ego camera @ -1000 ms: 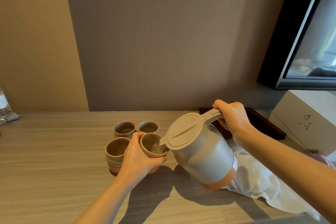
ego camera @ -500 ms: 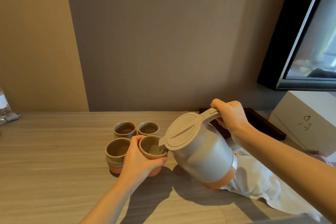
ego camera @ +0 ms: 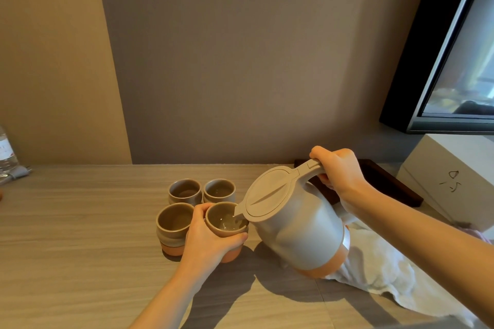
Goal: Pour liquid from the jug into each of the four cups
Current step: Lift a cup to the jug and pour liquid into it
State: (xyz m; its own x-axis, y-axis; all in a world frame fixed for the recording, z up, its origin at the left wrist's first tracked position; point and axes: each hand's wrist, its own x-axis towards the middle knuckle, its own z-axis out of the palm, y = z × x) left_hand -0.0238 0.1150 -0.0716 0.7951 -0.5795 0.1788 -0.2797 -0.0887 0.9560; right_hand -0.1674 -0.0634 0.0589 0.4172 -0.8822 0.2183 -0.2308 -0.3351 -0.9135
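A grey jug (ego camera: 296,227) with an orange base and a flat lid tilts left, its spout over the near right cup (ego camera: 226,218). My right hand (ego camera: 339,171) grips the jug's handle from above. My left hand (ego camera: 208,238) wraps around that cup and holds it near the tabletop; clear liquid shows inside it. The near left cup (ego camera: 173,224) stands beside my left hand. Two more cups sit behind: the far left cup (ego camera: 185,191) and the far right cup (ego camera: 219,189). All the cups are grey-brown with orange bottoms.
The wooden table (ego camera: 80,235) runs back to a wall. A white cloth (ego camera: 379,267) lies under and right of the jug. A dark tray (ego camera: 387,181) and a white box (ego camera: 454,176) stand at the right, under a black-framed screen (ego camera: 454,61). A plastic bottle (ego camera: 6,152) stands at the far left.
The jug's spout has stayed over the held cup, with jug and hand drifting slightly left. The cup stays in my left hand while the liquid inside it ripples.
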